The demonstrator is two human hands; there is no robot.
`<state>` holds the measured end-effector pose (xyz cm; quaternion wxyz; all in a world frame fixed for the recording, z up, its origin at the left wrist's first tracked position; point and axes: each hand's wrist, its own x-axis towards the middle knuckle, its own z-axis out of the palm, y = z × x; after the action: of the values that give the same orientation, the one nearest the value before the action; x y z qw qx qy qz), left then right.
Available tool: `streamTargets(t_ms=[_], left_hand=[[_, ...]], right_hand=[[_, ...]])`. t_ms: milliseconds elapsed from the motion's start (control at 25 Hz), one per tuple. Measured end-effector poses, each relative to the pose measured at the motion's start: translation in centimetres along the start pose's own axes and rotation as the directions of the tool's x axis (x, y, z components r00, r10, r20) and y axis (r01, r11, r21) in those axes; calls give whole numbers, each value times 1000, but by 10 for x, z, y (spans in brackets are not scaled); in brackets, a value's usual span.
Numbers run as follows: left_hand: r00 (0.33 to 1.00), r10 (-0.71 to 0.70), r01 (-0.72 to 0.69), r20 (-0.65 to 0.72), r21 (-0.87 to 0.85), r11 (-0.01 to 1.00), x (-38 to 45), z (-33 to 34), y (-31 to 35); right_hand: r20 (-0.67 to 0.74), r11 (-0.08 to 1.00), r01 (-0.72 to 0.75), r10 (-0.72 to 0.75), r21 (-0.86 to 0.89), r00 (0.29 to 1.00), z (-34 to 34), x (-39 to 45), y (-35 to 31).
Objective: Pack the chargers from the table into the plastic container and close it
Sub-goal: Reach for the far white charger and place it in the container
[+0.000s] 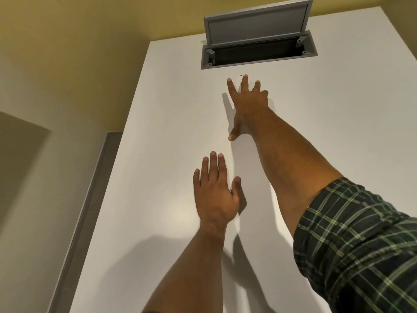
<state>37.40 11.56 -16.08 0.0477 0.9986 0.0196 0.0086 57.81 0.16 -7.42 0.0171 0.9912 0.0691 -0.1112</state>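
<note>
A broad white counter (pixel 171 109) filled most of the view, stretching away past both hands to a grey cable hatch (pixel 259 53) set into its far end, beyond the right hand's fingertips. The hatch's lid (pixel 258 24) stood propped up, showing a dark slot below.

The right arm, in a rolled-up dark green plaid sleeve (pixel 361 245), reached far forward across the counter, nearly straight. The right hand (pixel 247 108) was spread palm down, fingers splayed apart and thumb pointing back toward the person, closed on nothing that could be seen. Just under and between its fingertips lay a small, pale, rounded thing (pixel 238 83), nearly the colour of the counter; it might have been a white charger, but it was too faint to tell.

The left hand (pixel 215 195) lay nearer the person, behind and left of the right hand, palm down, fingers straight and close together, thumb alongside, holding nothing. The two hands were well apart.

No plastic container could be seen.
</note>
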Motion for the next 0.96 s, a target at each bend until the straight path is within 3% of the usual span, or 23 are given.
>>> streamTargets(t_ms=[640, 960], left_hand=[[1000, 6, -6, -15, 10, 1000, 40, 7, 5], [999, 4, -4, -43, 12, 1000, 46, 13, 5]], right_hand=[[95, 999, 9, -4, -50, 995, -7, 27, 2], [-8, 993, 58, -59, -99, 998, -4, 21, 3]])
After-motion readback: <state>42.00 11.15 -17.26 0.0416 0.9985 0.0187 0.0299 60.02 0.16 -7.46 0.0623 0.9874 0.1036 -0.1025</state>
